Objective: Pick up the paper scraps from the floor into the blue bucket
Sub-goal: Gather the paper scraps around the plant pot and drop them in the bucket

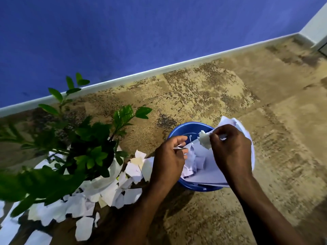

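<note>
The blue bucket stands on the carpet and holds white paper sheets and torn pieces. Both my hands are over it. My right hand pinches a crumpled white paper scrap above the bucket's middle. My left hand sits at the bucket's left rim with a small white scrap between its fingers. Several torn white scraps lie scattered on the floor left of the bucket, around the plant pot.
A green potted plant stands at the left, its leaves hanging over the scraps. A blue wall with a white skirting board runs behind. Brown patterned carpet stretches to the right and front.
</note>
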`<state>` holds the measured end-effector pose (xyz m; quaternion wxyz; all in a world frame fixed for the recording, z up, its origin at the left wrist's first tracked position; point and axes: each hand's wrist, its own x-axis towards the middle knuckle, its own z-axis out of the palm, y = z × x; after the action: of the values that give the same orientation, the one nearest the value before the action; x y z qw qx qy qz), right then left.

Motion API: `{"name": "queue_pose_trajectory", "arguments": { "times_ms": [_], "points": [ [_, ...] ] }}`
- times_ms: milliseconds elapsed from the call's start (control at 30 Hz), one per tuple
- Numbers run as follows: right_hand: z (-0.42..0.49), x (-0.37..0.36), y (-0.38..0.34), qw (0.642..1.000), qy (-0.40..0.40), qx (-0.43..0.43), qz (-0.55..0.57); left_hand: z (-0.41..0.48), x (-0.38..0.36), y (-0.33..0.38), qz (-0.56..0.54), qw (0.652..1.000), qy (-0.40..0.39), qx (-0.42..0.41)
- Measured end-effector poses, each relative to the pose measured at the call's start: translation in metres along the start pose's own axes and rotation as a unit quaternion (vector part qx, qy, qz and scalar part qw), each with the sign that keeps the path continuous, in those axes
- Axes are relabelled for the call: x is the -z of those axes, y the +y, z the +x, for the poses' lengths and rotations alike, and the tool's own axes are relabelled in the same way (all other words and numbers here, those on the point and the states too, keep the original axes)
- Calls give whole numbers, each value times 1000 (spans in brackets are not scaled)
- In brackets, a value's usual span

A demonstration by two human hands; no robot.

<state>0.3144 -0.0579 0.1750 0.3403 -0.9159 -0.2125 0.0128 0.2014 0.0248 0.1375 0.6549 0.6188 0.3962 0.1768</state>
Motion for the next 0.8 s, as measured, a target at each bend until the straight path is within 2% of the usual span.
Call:
{"name": "queue_pose_trajectory", "arguments": {
  "times_ms": [533,800],
  "points": [
    [-4,-12,-8,998,-55,4,-43,3,-4,1,48,997,-32,-57],
    [-38,-19,-27,998,-20,59,21,-24,19,-23,19,991,94,-91]
  ]
}}
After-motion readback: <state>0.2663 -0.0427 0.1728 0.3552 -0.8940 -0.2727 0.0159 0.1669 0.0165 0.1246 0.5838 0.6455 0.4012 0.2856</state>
